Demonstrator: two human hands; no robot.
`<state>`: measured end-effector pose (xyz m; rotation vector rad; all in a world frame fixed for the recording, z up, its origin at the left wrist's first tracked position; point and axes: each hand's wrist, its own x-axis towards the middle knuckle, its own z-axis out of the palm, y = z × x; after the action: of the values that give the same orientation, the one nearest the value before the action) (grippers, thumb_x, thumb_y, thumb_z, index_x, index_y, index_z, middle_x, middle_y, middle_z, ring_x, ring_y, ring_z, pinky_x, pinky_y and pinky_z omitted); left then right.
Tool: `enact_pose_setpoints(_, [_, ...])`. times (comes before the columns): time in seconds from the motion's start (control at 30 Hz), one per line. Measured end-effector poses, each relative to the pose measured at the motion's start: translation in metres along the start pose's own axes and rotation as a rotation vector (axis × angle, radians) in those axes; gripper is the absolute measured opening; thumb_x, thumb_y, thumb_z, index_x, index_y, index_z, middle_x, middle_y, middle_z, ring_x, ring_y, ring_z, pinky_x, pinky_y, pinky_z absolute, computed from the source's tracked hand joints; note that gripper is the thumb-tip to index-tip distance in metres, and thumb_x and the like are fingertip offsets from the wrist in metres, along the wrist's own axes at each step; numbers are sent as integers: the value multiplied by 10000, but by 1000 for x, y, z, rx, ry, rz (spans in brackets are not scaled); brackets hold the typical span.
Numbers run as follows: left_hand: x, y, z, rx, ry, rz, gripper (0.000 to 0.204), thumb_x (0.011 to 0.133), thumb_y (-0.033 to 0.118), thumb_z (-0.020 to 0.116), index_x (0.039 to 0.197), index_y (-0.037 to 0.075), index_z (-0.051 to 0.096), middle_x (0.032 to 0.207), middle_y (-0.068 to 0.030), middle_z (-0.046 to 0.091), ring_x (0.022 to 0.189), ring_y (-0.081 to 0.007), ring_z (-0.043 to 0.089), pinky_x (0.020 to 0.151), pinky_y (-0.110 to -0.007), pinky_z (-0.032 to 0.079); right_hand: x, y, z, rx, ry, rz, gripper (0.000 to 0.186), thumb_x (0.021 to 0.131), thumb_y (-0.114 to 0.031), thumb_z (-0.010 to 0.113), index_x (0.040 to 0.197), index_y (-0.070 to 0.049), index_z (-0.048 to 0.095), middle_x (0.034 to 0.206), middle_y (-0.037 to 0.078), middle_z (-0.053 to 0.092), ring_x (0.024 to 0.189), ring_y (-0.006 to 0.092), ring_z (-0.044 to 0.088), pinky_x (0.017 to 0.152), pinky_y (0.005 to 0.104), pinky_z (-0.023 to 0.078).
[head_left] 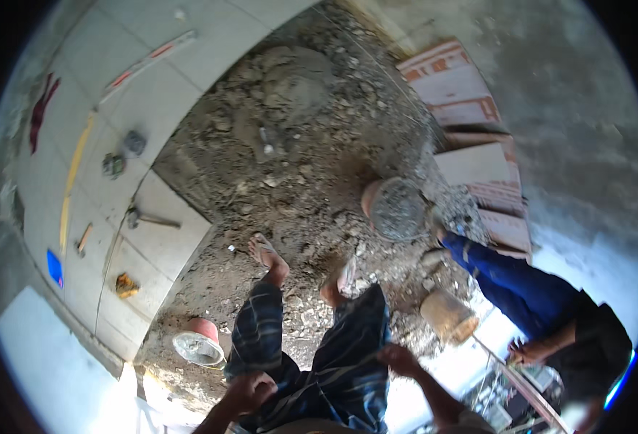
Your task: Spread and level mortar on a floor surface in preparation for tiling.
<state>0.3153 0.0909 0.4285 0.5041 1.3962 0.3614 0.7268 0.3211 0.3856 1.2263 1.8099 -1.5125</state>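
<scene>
My left hand (254,390) is closed against the cloth at my left thigh, fingers curled. At the outer side of my right thigh, my right hand (400,359) is also closed, its fingertips at the cloth. Both appear to pinch the dark plaid trousers (344,347), though the fingertips are partly hidden. My feet, in sandals (264,253), stand on rough ground of soil and rubble (297,195). A red bucket (203,329) with a grey-crusted inside stands beyond my left leg. Ahead to the right, another bucket (400,208) is full of grey mortar or rubble.
Pale floor tiles (163,217) at left hold a hammer (149,218), a smaller hammer (84,239), a spirit level (149,65) and a yellow strip (75,181). Tile stacks (470,159) lean along the right wall. Near a tipped bucket (447,318), a co-worker in blue trousers (514,278) bends.
</scene>
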Motion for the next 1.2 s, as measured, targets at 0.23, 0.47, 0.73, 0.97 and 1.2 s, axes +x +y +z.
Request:
enact_pose_setpoints(0.23, [19,-49,6,-1234,-82,-387,399,1064,393,549,1270,55,594,1024,-145,740,822,-201,723,641,-294,563,256,128,-143,821,887,859,360,938,-489,676,1021,-162,548,915,35,570,729,168,532,649,381,490])
enact_pose_setpoints(0.47, [45,-130,112,-776,891,-742,431,1077,421,512,1269,41,578,1046,-135,718,768,-184,707,576,-312,556,348,202,-222,1680,731,498,491,964,-617,605,960,-126,597,610,14,417,590,185,473,744,438,517])
enact_pose_setpoints(0.73, [110,-163,127,-114,537,-237,197,1038,186,531,1075,52,669,865,-35,663,790,-180,649,730,-360,534,245,194,-208,1817,725,549,559,996,-623,557,656,-208,398,484,-39,259,413,157,263,515,359,372])
enact_pose_setpoints(0.97, [159,8,10,-330,642,-612,333,1022,379,594,1258,145,616,1114,-46,696,879,-164,686,692,-298,517,144,226,-166,1927,742,532,486,1017,-540,581,692,-217,418,528,-59,271,455,106,266,490,292,314])
enact_pose_setpoints(1.2, [221,62,-4,5,476,-467,332,1002,333,633,1264,129,619,1046,-33,695,854,-153,675,698,-308,525,62,306,-110,1702,814,680,479,1070,-480,521,706,-213,359,553,-62,222,452,94,217,465,286,256])
